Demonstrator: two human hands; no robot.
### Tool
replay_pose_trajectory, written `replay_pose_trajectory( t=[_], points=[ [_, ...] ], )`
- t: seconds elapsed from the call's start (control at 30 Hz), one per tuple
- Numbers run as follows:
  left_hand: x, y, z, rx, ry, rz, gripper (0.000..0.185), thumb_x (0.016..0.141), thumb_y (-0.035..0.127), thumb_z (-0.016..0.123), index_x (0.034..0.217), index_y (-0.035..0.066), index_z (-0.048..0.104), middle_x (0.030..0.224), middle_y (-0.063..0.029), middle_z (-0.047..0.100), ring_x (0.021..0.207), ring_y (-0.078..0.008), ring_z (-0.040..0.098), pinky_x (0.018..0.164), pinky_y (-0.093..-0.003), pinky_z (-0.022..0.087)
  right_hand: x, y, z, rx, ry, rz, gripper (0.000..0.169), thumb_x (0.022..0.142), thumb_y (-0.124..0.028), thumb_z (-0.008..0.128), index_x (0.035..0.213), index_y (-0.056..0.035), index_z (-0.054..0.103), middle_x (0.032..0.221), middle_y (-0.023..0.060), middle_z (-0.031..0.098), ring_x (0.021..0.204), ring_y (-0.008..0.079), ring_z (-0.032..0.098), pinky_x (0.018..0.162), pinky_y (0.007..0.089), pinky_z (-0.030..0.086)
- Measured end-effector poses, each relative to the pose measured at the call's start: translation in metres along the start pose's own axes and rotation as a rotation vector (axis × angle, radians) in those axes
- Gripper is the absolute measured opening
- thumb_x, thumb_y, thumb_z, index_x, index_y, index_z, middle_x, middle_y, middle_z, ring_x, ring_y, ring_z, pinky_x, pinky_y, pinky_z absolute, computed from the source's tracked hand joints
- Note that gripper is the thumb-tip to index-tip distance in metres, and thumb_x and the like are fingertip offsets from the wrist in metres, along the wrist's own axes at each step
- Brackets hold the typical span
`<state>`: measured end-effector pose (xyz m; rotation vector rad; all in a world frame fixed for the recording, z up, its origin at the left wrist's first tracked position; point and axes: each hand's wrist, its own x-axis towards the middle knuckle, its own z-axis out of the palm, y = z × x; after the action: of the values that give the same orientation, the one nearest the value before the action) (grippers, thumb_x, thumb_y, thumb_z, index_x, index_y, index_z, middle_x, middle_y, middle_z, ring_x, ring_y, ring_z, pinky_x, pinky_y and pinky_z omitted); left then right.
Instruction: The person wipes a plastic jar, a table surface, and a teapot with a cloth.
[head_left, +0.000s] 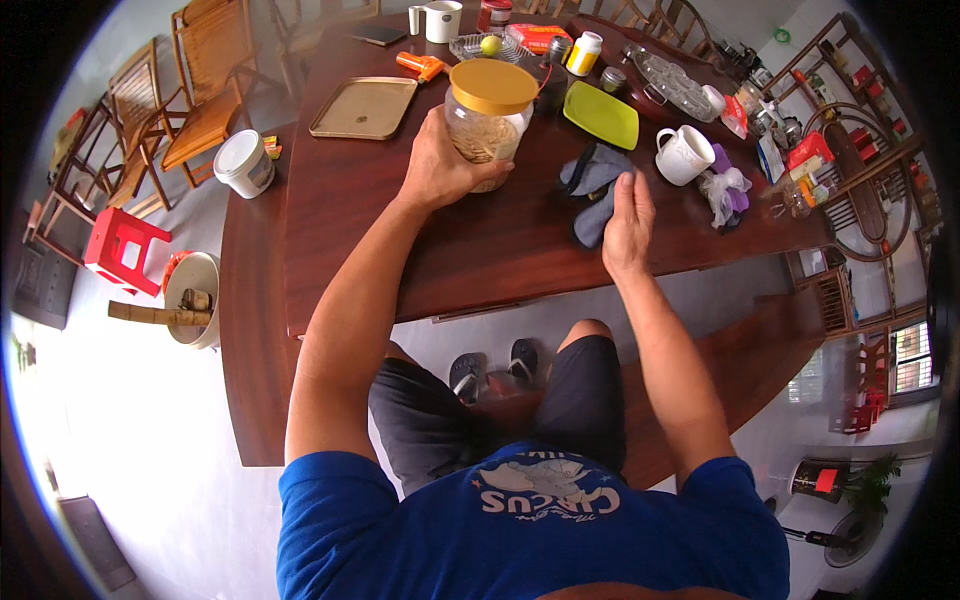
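My left hand (444, 166) is wrapped around the lower side of a clear plastic jar (487, 135) with a gold screw lid (493, 86). Pale, flat pieces fill part of the jar, which stands upright at the table. To the right, my right hand (630, 225) is turned edge-on, its fingers extended and close together. Its palm side faces a bunched grey-blue cloth (596, 171) with dark edging, slightly blurred. Whether the hand touches or grips that cloth is hidden by the angle.
On the dark wooden table (465, 262) lie a brown tray (364, 109), an orange tool (422, 66), a green tray (601, 115) and a white mug (684, 154). A lidded white bucket (244, 163) stands on the left bench. Jars and a clear divided dish (670, 81) sit farther back.
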<state>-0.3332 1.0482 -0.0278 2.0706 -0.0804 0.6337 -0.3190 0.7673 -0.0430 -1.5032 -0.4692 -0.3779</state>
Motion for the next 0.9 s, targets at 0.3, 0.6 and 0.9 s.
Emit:
replay_pose_trajectory(
  t=[0.3, 0.6, 0.9],
  points=[
    [-0.013, -0.007, 0.022, -0.194, -0.019, 0.185, 0.061, 0.077, 0.032, 0.085, 0.114, -0.003, 0.052, 0.108, -0.0253, 0.061, 0.104, -0.0442, 0.062, 0.09, -0.0496, 0.051, -0.016, -0.02, 0.117, -0.48, -0.027, -0.437, 0.068, 0.108, -0.024, 0.054, 0.158, 0.0103, 0.025, 0.156, 0.0367, 0.037, 0.144, 0.0471, 0.042, 0.121, 0.0511, 0.031],
    [-0.017, 0.02, 0.025, -0.289, -0.057, -0.002, 0.061, 0.072, 0.023, 0.086, 0.109, -0.008, 0.05, 0.103, -0.0263, 0.065, 0.1, -0.0389, 0.067, 0.091, -0.046, 0.054, 0.019, -0.034, 0.109, -0.352, 0.151, -0.244, 0.061, 0.114, -0.036, 0.04, 0.149, 0.0133, 0.042, 0.134, 0.0325, 0.062, 0.127, 0.0397, 0.061, 0.108, 0.0419, 0.045],
    [-0.022, 0.03, 0.015, -0.92, -0.463, -0.012, 0.089, 0.072, 0.021, 0.096, 0.142, -0.004, 0.045, 0.13, -0.0139, 0.066, 0.12, -0.0215, 0.064, 0.108, -0.0391, 0.05, 0.089, -0.011, 0.064, 0.457, 0.284, 0.167, 0.048, 0.107, -0.05, 0.056, 0.108, -0.0029, 0.067, 0.093, 0.0036, 0.068, 0.084, 0.0141, 0.066, 0.078, 0.0305, 0.054]
  ],
)
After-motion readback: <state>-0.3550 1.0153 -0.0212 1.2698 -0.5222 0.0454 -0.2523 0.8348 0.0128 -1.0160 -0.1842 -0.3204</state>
